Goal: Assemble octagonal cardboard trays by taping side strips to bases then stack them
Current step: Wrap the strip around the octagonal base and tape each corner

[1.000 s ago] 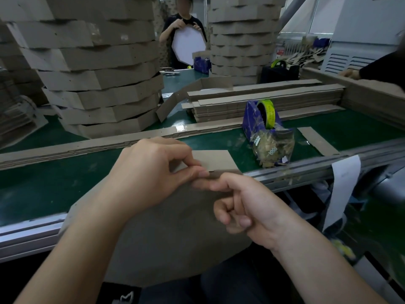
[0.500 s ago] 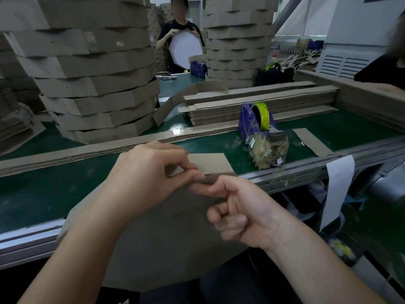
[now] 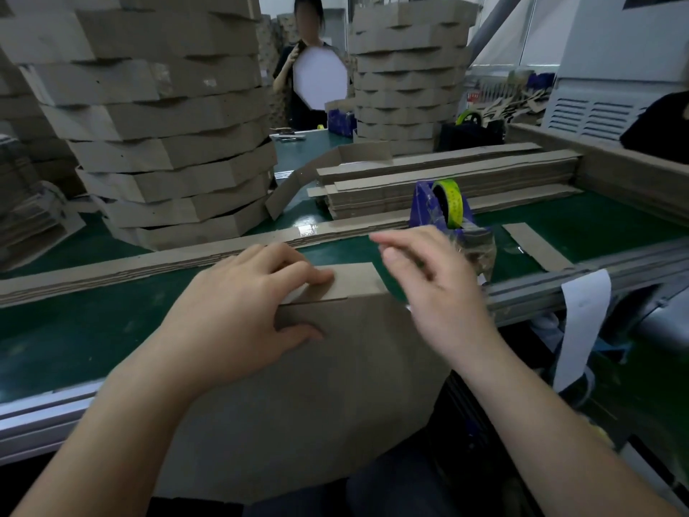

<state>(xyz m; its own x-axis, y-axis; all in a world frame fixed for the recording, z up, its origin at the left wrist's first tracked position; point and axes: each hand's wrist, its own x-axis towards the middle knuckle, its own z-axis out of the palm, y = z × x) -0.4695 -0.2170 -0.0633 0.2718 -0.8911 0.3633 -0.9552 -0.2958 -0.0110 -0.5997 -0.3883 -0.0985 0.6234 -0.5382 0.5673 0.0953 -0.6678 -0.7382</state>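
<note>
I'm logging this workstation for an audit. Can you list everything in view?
cardboard base: one, brown, leaning on the table's near edge
side strip: one, brown, at the base's top edge
tape dispenser: one, blue with a yellow-green roll, on the table beyond the right hand
tray stacks: two, brown, far left and far centre
flat strip pile: one, brown, behind the dispenser
long strips: brown, count unclear, along the table
table: one, green
paper slip: one, white, hanging off the table rail at right
octagon: one, white, held by a person opposite
left hand: holds the side strip to the base
right hand: open, blurred, near the dispenser
</note>
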